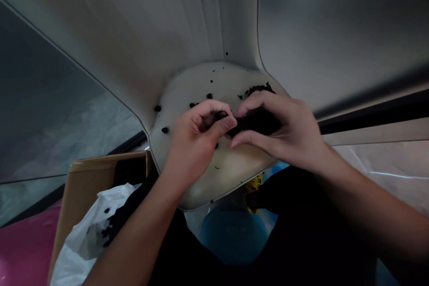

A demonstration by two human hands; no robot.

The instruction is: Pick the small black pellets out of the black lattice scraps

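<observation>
My left hand [197, 143] is closed, thumb and forefinger pinching the end of a dark black piece [237, 130] of some soft-looking material. My right hand [288, 125] curls around the other side of this piece, thumb and fingertips near those of my left hand. Its exact kind is too dark to make out. Both hands are above a pale chair seat [197, 194]. Behind my right hand lies a heap of black scraps [259, 88]. Small black lumps [209, 96] are scattered over the seat, mostly beyond and left of my left hand.
A cardboard box [89, 174] stands at the lower left, with a white plastic bag [78, 250] holding black bits. Below the seat is a blue round object [234, 234], with something yellow [254, 183] nearby. The chair's tall pale backrest [161, 13] rises beyond the seat.
</observation>
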